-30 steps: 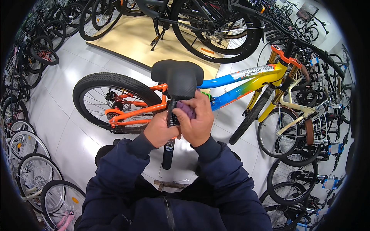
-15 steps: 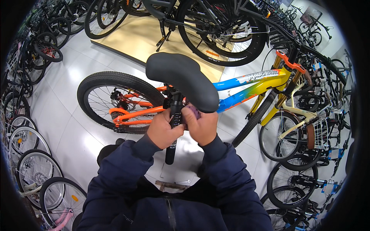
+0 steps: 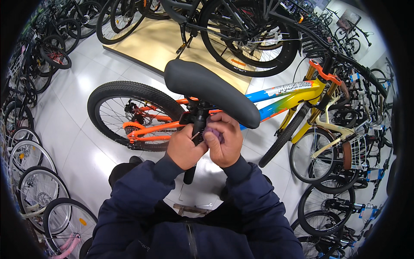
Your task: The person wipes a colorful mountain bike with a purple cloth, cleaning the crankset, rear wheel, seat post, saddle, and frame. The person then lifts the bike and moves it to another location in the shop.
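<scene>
In front of me a black bicycle saddle (image 3: pixel 207 88) sits on a black seat post (image 3: pixel 200 120), whose lower end hangs free above the floor. My left hand (image 3: pixel 184 149) is closed around the post below the saddle clamp. Pressed close on the post's other side, my right hand (image 3: pixel 226 144) has its fingers curled round a small purple thing (image 3: pixel 215 134), mostly hidden by them. Beyond them, a bicycle frame (image 3: pixel 276 104) in blue, yellow and orange stands crosswise, its rear wheel to the left. The saddle covers part of this frame.
A pale wooden platform (image 3: pixel 142 52) with black bicycles on it lies ahead. Rows of bicycles line the left and right sides. On the tiled floor near my legs lie a wrench (image 3: pixel 204 205) and a brownish bar-like thing (image 3: pixel 189 210).
The saddle has turned a little, its right end shifting right. My right hand's fingers now show higher beside the post, still round the purple thing. My left hand stays on the post.
</scene>
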`<action>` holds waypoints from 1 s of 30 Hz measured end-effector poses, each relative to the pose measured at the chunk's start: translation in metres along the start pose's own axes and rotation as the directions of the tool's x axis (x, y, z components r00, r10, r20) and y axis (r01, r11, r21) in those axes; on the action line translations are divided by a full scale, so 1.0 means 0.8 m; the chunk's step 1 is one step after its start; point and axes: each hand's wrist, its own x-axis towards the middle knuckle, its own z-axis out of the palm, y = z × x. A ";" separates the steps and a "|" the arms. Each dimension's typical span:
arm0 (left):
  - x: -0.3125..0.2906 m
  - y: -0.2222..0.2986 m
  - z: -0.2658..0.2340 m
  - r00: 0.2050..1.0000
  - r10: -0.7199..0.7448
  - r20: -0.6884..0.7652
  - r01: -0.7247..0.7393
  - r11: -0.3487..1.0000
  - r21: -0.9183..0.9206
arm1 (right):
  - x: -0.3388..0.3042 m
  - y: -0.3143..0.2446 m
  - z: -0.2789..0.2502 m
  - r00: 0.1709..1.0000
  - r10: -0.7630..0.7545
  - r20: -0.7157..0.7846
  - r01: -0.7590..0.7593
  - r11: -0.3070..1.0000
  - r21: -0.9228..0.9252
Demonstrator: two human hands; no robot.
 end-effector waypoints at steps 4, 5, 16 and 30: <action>-0.001 -0.002 0.001 0.993 0.095 -0.072 -0.083 0.985 0.149 | 0.000 0.007 -0.001 0.996 -0.068 0.064 0.068 0.998 -0.009; -0.001 -0.003 0.002 0.992 0.100 -0.072 -0.088 0.984 0.154 | 0.001 0.007 -0.001 0.995 -0.064 0.081 0.064 0.998 -0.004; -0.003 -0.020 0.009 0.923 0.307 -0.231 -0.210 0.908 0.364 | 0.004 -0.002 0.007 0.999 0.024 -0.033 -0.028 0.990 -0.141; 0.001 -0.016 0.007 0.950 0.211 -0.229 -0.171 0.969 0.179 | -0.002 0.003 0.013 0.949 0.293 -0.115 -0.294 0.956 0.017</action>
